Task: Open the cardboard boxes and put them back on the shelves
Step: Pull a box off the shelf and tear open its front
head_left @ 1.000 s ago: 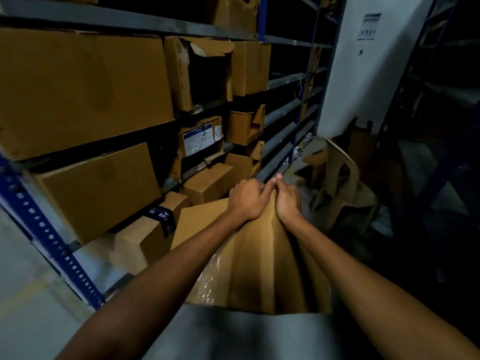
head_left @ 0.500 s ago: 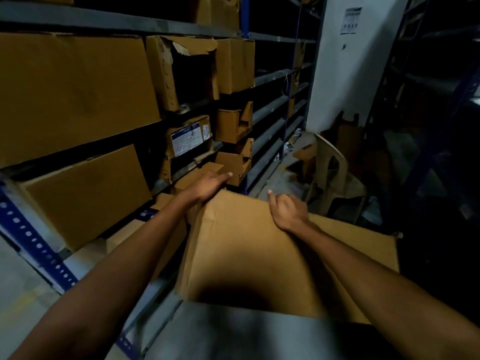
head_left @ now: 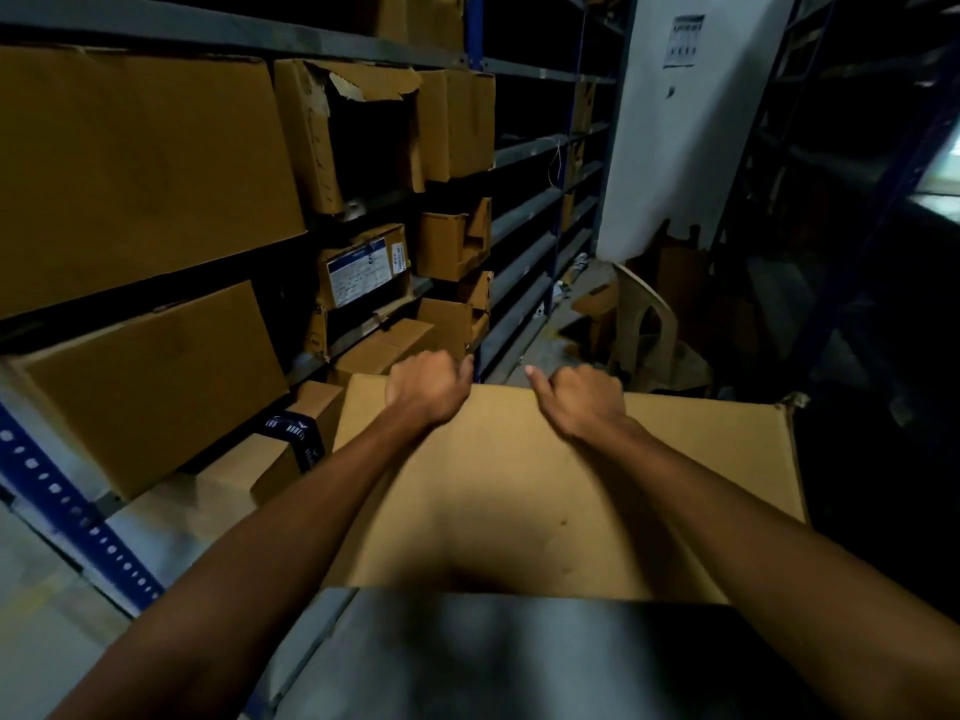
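Close in front, beside the lowest shelf, large cardboard box, broad face up. At its far edge, left hand and right hand, fingers curled over it, gripping, thumbs out. Further left, shelves with stored boxes; behind, plastic chair.

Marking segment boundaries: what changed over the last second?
The cardboard box went from a narrow upright peak, pinched at the top by both hands together, to lying broad and flat. The left hand and right hand parted, the left opening briefly at the far left corner; now each curls over the far edge. The shelved boxes and plastic chair are unchanged.
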Tool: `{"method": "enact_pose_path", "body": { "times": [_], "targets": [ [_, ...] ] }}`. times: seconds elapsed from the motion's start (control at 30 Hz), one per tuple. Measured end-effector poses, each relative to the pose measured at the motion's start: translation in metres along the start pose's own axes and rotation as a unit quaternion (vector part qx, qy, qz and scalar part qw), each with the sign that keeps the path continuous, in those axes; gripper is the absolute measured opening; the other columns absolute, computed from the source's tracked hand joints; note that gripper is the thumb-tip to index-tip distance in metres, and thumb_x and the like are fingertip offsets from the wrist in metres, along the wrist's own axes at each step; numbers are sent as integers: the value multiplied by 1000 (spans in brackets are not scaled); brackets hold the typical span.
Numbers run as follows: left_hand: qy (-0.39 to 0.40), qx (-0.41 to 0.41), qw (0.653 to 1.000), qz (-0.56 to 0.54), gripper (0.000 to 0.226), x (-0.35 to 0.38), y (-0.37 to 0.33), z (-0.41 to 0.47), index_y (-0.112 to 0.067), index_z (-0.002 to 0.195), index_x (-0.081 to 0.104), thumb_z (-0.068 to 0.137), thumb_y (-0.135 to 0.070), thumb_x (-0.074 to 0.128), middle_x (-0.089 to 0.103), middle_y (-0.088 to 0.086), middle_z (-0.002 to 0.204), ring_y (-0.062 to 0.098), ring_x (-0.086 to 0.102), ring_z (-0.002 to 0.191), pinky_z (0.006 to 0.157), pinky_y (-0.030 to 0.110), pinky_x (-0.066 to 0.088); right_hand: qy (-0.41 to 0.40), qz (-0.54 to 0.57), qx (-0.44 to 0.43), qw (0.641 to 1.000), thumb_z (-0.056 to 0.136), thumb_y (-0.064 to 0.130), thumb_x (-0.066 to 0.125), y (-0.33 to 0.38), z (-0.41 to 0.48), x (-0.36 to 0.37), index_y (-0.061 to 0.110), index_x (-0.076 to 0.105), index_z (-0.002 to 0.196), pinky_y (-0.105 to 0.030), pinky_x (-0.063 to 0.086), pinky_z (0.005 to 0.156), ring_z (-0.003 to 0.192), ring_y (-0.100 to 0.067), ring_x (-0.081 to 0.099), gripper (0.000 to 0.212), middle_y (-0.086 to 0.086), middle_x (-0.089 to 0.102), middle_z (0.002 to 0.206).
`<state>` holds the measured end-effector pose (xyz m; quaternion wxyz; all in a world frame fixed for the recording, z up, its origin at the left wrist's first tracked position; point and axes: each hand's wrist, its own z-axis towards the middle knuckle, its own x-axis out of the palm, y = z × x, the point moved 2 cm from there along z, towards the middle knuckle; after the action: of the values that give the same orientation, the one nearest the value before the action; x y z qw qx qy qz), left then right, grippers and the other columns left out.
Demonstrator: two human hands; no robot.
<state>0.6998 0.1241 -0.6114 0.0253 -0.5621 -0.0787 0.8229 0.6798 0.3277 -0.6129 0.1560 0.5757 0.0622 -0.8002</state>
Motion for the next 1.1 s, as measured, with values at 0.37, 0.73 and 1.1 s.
{"method": "enact_pose_path", "body": {
  "times": [0.37, 0.73, 1.1],
  "targets": [
    [35, 84, 995, -44, 57, 6, -48, -8, -7, 80, 63, 102, -44, 25, 66, 15, 85, 33, 64, 83, 75, 37, 47, -28, -39, 51, 998, 102, 44, 26, 4, -6, -16, 13, 70, 87, -33, 42, 70, 82, -30, 65, 56, -12, 69, 90],
    [3, 6, 993, -119, 48, 25, -32, -7, -10, 67, 52, 100, -38, 32, 66, 19, 85, 35, 62, 81, 71, 38, 43, 0, -61, 34, 998, 102, 48, 27, -21, -1, -43, 13, 66, 98, -37, 38, 69, 92, -33, 63, 53, -14, 67, 102],
    [-12, -28, 941, -336, 55, 50, -34, -3, -16, 46, 33, 94, -40, 37, 41, 3, 47, 19, 41, 45, 51, 33, 26, 168, -190, 12, 967, 81, 72, 53, 12, 12, -102, 20, 48, 138, -49, 40, 95, 124, -33, 50, 77, -8, 52, 139]
  ]
}}
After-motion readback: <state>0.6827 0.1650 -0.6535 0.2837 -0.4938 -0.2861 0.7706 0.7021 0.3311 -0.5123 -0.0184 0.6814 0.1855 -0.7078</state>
